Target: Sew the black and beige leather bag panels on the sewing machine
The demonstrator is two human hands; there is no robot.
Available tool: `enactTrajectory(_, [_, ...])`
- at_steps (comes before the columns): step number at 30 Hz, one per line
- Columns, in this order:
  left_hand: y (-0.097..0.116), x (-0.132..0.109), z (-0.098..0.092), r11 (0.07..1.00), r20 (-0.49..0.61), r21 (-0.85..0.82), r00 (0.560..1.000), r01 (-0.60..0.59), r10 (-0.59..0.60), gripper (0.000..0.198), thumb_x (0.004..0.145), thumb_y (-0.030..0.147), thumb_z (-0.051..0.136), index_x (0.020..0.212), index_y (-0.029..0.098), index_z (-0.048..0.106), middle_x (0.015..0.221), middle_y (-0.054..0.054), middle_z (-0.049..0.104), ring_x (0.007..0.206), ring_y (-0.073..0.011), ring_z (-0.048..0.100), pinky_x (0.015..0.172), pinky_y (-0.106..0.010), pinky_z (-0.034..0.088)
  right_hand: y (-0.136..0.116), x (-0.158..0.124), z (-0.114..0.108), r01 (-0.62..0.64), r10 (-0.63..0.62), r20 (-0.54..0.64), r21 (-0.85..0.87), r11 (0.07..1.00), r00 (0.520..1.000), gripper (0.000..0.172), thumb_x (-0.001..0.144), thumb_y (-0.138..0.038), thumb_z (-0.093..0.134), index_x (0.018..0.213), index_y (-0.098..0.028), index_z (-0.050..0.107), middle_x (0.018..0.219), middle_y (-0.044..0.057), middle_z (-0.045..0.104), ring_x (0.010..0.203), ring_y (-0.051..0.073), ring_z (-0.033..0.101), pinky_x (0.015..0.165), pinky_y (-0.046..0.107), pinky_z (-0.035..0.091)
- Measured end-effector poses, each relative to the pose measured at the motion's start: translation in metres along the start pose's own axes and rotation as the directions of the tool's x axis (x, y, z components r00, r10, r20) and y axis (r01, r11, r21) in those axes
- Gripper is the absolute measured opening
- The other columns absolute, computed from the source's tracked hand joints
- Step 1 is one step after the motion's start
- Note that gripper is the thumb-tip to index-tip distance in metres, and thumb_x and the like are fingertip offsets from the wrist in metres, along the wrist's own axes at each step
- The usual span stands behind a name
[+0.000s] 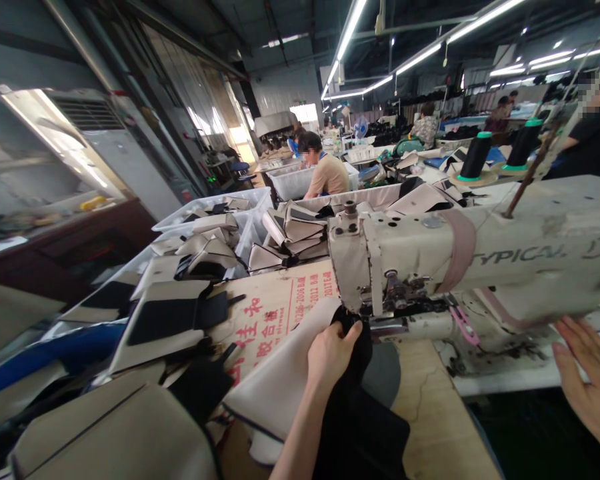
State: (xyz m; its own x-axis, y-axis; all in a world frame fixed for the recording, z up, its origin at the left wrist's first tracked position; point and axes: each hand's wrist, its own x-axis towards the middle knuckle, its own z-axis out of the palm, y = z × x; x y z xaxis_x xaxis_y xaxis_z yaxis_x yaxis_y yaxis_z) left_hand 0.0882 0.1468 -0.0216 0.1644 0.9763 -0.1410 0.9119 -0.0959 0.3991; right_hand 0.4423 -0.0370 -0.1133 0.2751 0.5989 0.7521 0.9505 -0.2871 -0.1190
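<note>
At the needle end of a white sewing machine (410, 250), my left hand (330, 353) pinches a beige and black sewn cover piece (280, 370). Its beige panel spreads to the left of my wrist, and its black part (363, 427) hangs down on the right. The edge under the machine head is partly hidden by my fingers. My right hand (587, 380) is off to the right, fingers stretched out, beside the underside of the machine body, holding nothing. Whether it touches the machine I cannot tell. Pink-handled snips (464, 323) sit against the machine.
Beige and black cover pieces (165, 320) lie heaped on the left. White plastic bins (255, 230) of similar pieces stand behind a plywood board (265, 320) with red print. Black thread cones (475, 157) stand beyond the machine. A person (327, 170) sits ahead.
</note>
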Motion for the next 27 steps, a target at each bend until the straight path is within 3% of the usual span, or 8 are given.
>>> enactTrajectory(4, [-0.001, -0.001, 0.001, 1.0, 0.004, 0.015, 1.0, 0.001, -0.001, 0.05, 0.08, 0.062, 0.031, 0.067, 0.02, 0.056, 0.067, -0.006, 0.063, 0.069, -0.0213, 0.061, 0.053, -0.025, 0.031, -0.005, 0.002, 0.0, -0.001, 0.001, -0.021, -0.002, 1.0, 1.0, 0.049, 0.086, -0.037, 0.035, 0.132, -0.019, 0.038, 0.127, 0.005, 0.048, 0.116, 0.023, 0.046, 0.103, 0.041, 0.03])
enactTrajectory(13, [-0.001, -0.002, 0.001, 1.0, 0.015, 0.023, 1.0, 0.004, -0.004, 0.054, 0.081, 0.062, 0.028, 0.07, 0.019, 0.058, 0.069, -0.007, 0.065, 0.071, -0.0223, 0.062, 0.053, -0.025, 0.032, -0.014, 0.043, -0.039, -0.043, 0.043, 0.05, 0.006, 0.999, 0.998, 0.049, 0.086, -0.041, 0.03, 0.129, -0.021, 0.042, 0.128, 0.004, 0.047, 0.119, 0.022, 0.042, 0.107, 0.04, 0.02])
enactTrajectory(20, [0.001, 0.01, 0.001, 1.0, 0.021, -0.003, 1.0, 0.021, -0.021, 0.055, 0.08, 0.063, 0.03, 0.069, 0.018, 0.06, 0.07, -0.008, 0.066, 0.074, -0.0231, 0.062, 0.058, -0.025, 0.037, -0.017, 0.04, -0.027, -0.028, 0.028, -0.003, -0.037, 0.999, 1.0, 0.048, 0.085, -0.04, 0.033, 0.127, -0.018, 0.043, 0.124, 0.008, 0.05, 0.12, 0.022, 0.042, 0.105, 0.039, 0.021])
enactTrajectory(27, [0.0, 0.029, 0.001, 1.0, 0.027, -0.015, 1.0, 0.003, -0.003, 0.047, 0.081, 0.056, 0.035, 0.082, 0.02, 0.064, 0.084, -0.008, 0.069, 0.084, -0.0231, 0.062, 0.065, -0.025, 0.041, -0.014, 0.043, -0.028, -0.007, 0.007, -0.007, -0.037, 0.999, 1.0, 0.048, 0.085, -0.04, 0.033, 0.126, -0.016, 0.044, 0.124, 0.008, 0.05, 0.119, 0.023, 0.043, 0.105, 0.041, 0.022])
